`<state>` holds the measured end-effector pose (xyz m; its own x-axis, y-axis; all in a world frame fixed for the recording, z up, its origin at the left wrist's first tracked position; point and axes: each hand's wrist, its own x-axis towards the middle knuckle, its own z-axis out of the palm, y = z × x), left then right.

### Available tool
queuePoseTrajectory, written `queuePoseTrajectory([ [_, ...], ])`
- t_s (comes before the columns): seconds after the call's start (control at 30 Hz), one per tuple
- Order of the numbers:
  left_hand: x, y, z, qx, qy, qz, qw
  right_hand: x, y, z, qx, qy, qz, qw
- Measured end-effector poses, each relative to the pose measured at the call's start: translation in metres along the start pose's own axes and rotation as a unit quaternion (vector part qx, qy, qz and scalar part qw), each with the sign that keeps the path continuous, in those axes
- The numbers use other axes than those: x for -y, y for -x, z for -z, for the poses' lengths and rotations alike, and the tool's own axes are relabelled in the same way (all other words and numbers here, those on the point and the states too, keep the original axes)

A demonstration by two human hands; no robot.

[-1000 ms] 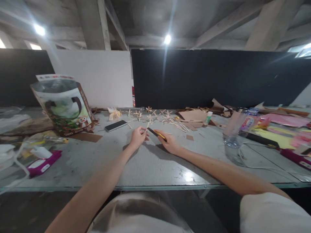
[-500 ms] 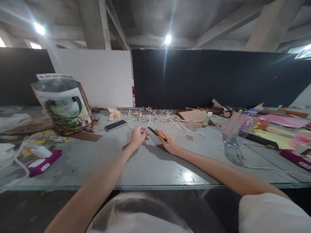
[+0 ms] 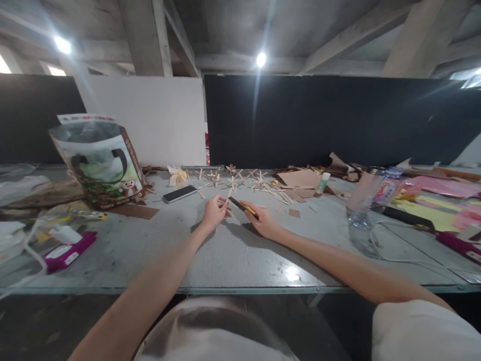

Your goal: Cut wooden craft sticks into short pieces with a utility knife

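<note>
Over the middle of the grey table [image 3: 210, 260], my left hand [image 3: 215, 211] pinches a thin wooden stick [image 3: 229, 193] that points up and away from me. My right hand [image 3: 261, 218] is wrapped round a black and yellow utility knife [image 3: 246, 206]. The knife's front end lies close to the stick; whether the blade touches it I cannot tell. Just beyond both hands lie several small star shapes [image 3: 236, 176] made of crossed sticks. Loose sticks [image 3: 280, 195] are scattered to their right.
A phone [image 3: 179, 194] lies left of the stars, with a large printed bag [image 3: 99, 165] farther left. Cardboard pieces [image 3: 298, 179], a glue stick [image 3: 322, 183] and a clear bottle [image 3: 361, 205] stand or lie to the right. Purple power strips [image 3: 69, 251] with white cables sit at both sides.
Both hands, the stick and the knife hold nearly the same place. Only the whole view has shifted very slightly.
</note>
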<state>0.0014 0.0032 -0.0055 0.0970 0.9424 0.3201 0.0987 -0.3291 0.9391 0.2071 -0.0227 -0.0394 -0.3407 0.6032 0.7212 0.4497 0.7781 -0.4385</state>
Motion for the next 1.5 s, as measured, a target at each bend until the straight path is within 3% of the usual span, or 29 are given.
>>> queuePoseTrajectory([
  [0.5,0.001,0.0,-0.001,-0.008,-0.021,-0.008,1.0,0.006,-0.001,0.0,-0.001,-0.015,-0.022,1.0],
  [0.73,-0.002,0.002,-0.002,-0.01,-0.026,-0.011,1.0,0.015,-0.002,0.004,0.021,-0.053,-0.102,0.993],
  [1.07,-0.002,0.002,-0.002,-0.011,-0.027,-0.015,0.999,0.025,-0.002,0.001,0.048,-0.212,-0.204,0.954],
  [1.23,0.001,-0.001,0.0,-0.033,-0.032,0.018,0.999,0.027,0.0,-0.001,0.079,-0.28,-0.229,0.929],
  [1.37,0.002,-0.003,0.001,-0.041,-0.028,0.031,0.998,0.029,0.001,0.0,0.081,-0.25,-0.204,0.943],
  [1.5,0.001,-0.004,0.002,-0.04,-0.018,0.034,0.998,0.025,0.0,-0.001,0.036,-0.2,-0.205,0.958],
])
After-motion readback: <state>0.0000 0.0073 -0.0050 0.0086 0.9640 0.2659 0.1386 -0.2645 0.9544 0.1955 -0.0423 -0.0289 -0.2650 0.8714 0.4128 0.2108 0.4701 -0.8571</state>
